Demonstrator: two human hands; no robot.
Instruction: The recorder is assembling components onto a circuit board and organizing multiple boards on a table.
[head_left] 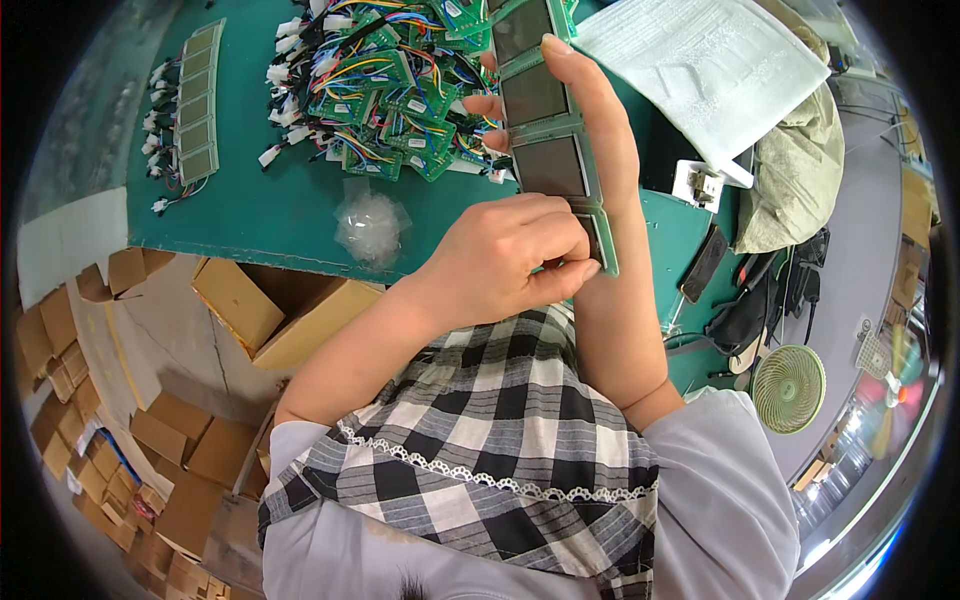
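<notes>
A strip of green circuit boards with grey display screens (548, 165) is held up at a slant over the table. My right hand (605, 120) has it from the right, thumb along one edge and fingertips on the opposite edge. My left hand (510, 245) is closed at the strip's lower end, thumb and forefinger pinched at the last screen. Whether a thin film is between those fingertips is hidden. A pile of loose green boards with coloured wires and white plugs (385, 90) lies just beyond.
Another display strip (198, 105) lies at the far left of the green table (270, 215). Crumpled clear film (370, 228) sits near the front edge. On the right are a white foam sheet (710, 75), a phone-like black object (703, 263) and a green fan (788, 388). An open carton (235, 305) stands below.
</notes>
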